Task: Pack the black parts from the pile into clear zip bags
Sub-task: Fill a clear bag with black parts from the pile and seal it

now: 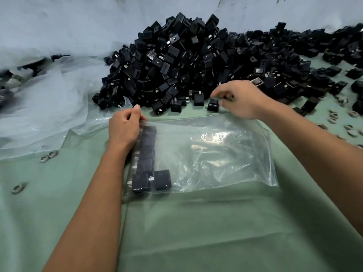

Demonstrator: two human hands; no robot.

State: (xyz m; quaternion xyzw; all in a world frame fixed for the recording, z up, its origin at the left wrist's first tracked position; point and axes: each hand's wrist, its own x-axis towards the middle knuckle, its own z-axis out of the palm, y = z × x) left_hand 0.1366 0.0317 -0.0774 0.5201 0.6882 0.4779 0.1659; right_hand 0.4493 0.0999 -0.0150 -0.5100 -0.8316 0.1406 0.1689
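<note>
We're pinching the bag's (212, 154) far-left corner with our left hand (123, 127); our right hand (238, 101), fingers curled, is pinching a part (212, 105) at the pile's (196, 61) six o'clock edge on the tabletop (196, 232).

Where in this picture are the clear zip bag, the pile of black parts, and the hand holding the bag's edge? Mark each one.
clear zip bag (225, 154): head view, on its empty middle panel.
pile of black parts (186, 55): head view, on the heap's centre.
left hand (123, 128): head view, on the back of the hand.
</note>
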